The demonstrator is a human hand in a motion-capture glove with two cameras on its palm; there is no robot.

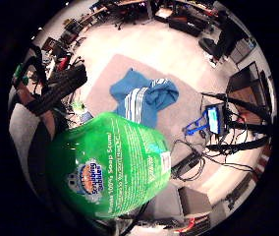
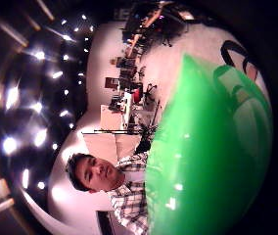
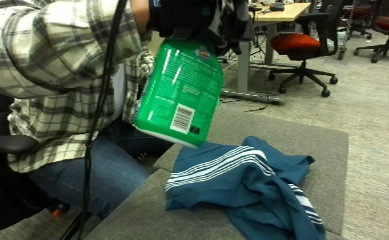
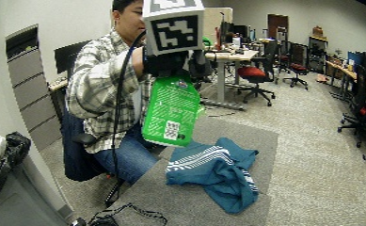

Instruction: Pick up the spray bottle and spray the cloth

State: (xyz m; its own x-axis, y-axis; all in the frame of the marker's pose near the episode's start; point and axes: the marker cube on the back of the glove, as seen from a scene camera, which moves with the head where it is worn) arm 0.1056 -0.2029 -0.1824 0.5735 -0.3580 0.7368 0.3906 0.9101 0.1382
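My gloved right hand (image 3: 194, 20) grips the top of a green spray bottle (image 3: 181, 90) and holds it in the air, tilted, above the near-left part of the grey table (image 3: 314, 135). The bottle (image 4: 170, 110) hangs just above and to the left of a crumpled blue cloth with white stripes (image 3: 247, 190). In the little finger side palm view the bottle's label (image 1: 110, 167) fills the near field, with the cloth (image 1: 144, 98) lying on the table beyond it. The bottle's green body (image 2: 212, 156) fills much of the thumb side palm view. Its nozzle is hidden by the hand.
The person in a plaid shirt (image 3: 54, 60) sits at the table's left edge. Office chairs (image 3: 300, 45) and desks (image 4: 233, 56) stand behind on the carpet. A cable (image 4: 126, 214) lies on the table's near end. A tripod with a device (image 1: 213, 120) stands beside the table.
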